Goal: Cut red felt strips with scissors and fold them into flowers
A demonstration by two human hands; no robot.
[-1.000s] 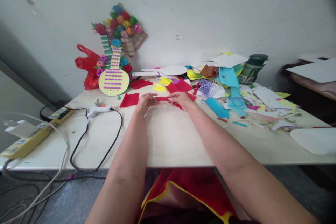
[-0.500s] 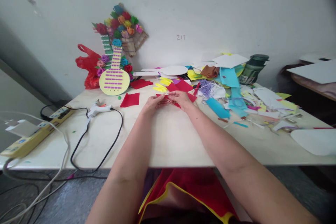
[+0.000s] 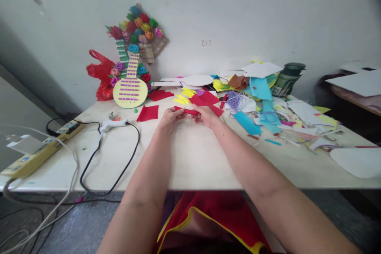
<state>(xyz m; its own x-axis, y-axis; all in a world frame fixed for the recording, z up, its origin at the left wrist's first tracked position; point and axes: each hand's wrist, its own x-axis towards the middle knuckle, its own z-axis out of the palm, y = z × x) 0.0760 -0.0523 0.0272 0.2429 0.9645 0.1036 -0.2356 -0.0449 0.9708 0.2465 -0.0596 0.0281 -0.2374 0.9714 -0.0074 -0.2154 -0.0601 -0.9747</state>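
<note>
pale wall (image 3: 253,16) behind a whitish table (image 3: 202,158); grey floor (image 3: 80,226), perhaps speckled.

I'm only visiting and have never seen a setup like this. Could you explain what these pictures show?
There is no robot here, just a person's bare hands: the left hand and the right hand. Every picture comes from one camera worn on that person's head, looking forward and down. Both hands hold a red strip between them, over a pale table. Towards the left lie another red piece, a glue gun with a black cord, and a yellow power strip. Farther back stands a guitar-shaped craft, with colorful flowers behind it. On the right are many scraps, with a green bottle towards the back.
</note>
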